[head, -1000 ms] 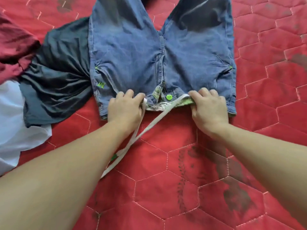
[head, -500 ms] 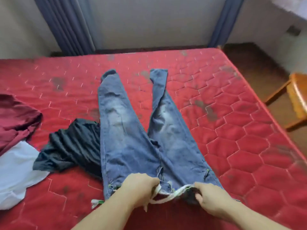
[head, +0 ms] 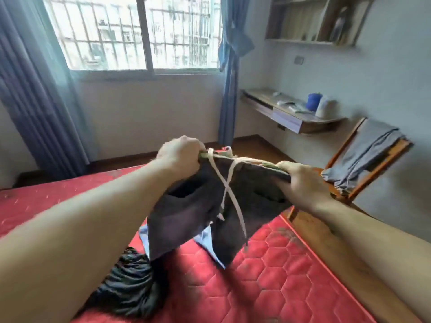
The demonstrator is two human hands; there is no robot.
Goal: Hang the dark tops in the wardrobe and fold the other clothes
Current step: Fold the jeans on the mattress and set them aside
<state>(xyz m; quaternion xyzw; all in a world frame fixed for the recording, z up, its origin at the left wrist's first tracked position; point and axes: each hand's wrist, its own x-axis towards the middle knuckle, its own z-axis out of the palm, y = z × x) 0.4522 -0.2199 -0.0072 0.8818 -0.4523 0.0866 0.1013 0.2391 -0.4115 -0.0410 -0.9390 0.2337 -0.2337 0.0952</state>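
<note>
1. Head view: the jeans (head: pixel 198 213) were held up in the air above the red mattress (head: pixel 268 276), waistband uppermost and roughly level, running left to right between the 2 hands. Backlit by the window, the denim read as dark and heavy, with a paler blue showing at the lower folds.
2. The left hand (head: pixel 179 155) gripped the left end of the waistband, its fingers curled tight round the cloth in a fist.
3. The right hand (head: pixel 300 180) gripped the right end, thumb on the near face and fingers wrapped behind the band, which hid them.
4. The garment's long axis ran down and away from the waistband; the legs hung bunched toward the mattress, lower ends just above or touching it, I could not tell which.
5. A flat white drawstring (head: pixel 229 194) crossed itself in an X over the near face and trailed down the front.
6. The mattress cover was quilted in a hexagon pattern, with dark smudges near its right edge.
7. A crumpled dark top (head: pixel 130 285), soft and finely creased, lay on the mattress near its front edge, below the left forearm.
8. Beyond the right edge stood a wooden chair (head: pixel 382 164) draped with grey cloth (head: pixel 366 155), under a wall-mounted wooden desk (head: pixel 291 117).
</note>
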